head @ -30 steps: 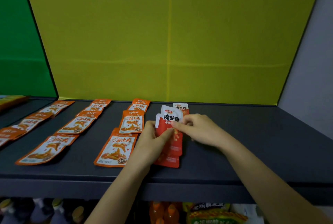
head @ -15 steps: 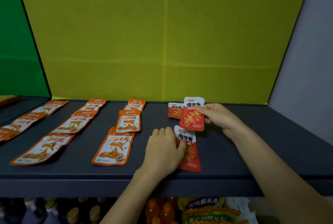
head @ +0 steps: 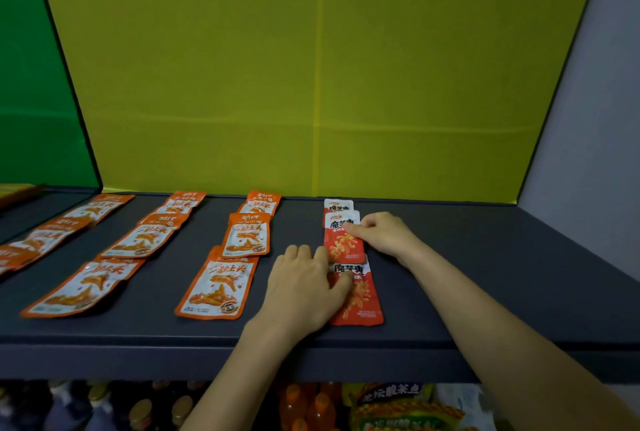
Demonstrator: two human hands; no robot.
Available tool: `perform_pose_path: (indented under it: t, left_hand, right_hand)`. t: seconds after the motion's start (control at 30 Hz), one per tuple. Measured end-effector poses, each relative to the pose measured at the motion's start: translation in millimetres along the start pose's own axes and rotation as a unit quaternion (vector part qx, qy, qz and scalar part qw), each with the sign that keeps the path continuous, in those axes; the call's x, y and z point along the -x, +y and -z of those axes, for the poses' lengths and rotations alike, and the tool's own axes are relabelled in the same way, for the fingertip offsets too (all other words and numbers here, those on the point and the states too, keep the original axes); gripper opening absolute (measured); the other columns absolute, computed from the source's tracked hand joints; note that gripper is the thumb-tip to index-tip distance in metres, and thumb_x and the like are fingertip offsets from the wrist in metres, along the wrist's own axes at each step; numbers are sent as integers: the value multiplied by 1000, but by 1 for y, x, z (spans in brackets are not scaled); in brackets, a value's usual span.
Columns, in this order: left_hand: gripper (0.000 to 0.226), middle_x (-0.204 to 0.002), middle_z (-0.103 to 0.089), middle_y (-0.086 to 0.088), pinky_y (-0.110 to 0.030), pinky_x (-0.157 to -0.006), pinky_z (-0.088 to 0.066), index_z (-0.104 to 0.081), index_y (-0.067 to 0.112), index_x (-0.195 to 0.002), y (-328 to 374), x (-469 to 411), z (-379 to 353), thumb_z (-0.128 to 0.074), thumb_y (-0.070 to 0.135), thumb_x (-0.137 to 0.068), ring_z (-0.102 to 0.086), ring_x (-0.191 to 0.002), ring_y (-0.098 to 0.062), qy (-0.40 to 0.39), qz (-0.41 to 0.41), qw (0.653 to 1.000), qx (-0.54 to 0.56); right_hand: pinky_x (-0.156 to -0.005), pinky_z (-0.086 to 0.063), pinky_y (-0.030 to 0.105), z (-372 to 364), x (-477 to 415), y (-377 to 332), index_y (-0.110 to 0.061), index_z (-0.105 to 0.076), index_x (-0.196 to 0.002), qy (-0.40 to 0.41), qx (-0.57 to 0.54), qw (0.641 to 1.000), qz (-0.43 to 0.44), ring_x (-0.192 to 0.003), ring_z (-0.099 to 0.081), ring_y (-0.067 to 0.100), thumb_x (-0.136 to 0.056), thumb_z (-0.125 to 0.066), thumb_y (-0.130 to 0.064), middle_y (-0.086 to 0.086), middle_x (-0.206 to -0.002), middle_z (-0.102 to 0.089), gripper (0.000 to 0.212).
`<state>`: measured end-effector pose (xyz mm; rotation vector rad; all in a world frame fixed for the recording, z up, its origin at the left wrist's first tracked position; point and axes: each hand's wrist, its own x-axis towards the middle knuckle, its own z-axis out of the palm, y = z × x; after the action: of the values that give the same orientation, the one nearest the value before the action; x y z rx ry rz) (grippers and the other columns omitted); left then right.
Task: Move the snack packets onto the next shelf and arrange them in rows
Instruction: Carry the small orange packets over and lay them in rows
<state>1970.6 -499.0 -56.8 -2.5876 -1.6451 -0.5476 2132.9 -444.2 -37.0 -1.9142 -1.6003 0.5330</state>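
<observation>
Three red and white snack packets lie in a column on the dark shelf (head: 485, 278): a far one (head: 338, 204), a middle one (head: 342, 244) and a near one (head: 362, 295). My right hand (head: 382, 233) pinches the middle packet at its right edge, thumb on top and fingers curled. My left hand (head: 303, 287) lies flat beside the near packet, with its thumb pressing on the packet's left part. To the left, several orange snack packets (head: 246, 234) lie in three columns.
A yellow back panel (head: 311, 84) closes the shelf behind, a grey side wall (head: 588, 153) closes it on the right, and bare shelf surface lies right of the red column. Under the shelf edge stand orange drink bottles (head: 311, 406) and noodle packs (head: 398, 406).
My right hand has brought the middle red packet down from the air onto the shelf, between the far and near packets. My left hand has stayed on the near packet.
</observation>
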Motion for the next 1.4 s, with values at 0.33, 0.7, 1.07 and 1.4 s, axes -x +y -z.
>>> perform_pose_path:
  t: [0.33, 0.7, 1.07, 1.4]
  left_hand:
    - [42, -108, -54, -3, -28, -90, -34, -50, 16, -104, -3, 1, -1, -35, 53, -92, -44, -103, -18, 16, -3, 999, 35]
    - [38, -98, -60, -4, -28, -79, -33, -54, 14, -91, -17, 16, 18, -35, 47, -94, -51, -96, -21, 182, -6, 983, 37]
    - [36, -86, -67, -11, -38, -67, -45, -61, 11, -81, -181, 143, 106, -38, 38, -86, -62, -87, -34, 235, 160, 954, -96]
    - [27, -70, -63, -10, -30, -46, -34, -58, 8, -76, -340, 405, 167, -42, 27, -87, -62, -64, -34, 189, 360, 890, -206]
  right_hand:
    - [-78, -38, 35, 2, 10, -8, -24, -32, -59, -15, 168, 985, 40, -92, -51, 25, -90, -40, -58, 3, -91, -51, 46]
    - [-81, -41, 37, 4, 26, -13, -20, -53, -91, 58, 152, 983, 80, -103, -56, 24, -91, -38, -55, 0, -109, -58, 38]
    - [-86, -46, 35, -65, 120, -131, -25, -59, -105, 56, 60, 919, 386, -103, -56, 14, -93, -48, -30, -8, -108, -61, 17]
    - [-87, -46, 26, -252, 242, -294, -29, -54, -117, -125, -35, 866, 483, -108, -54, 10, -96, -44, -35, -12, -119, -56, 25]
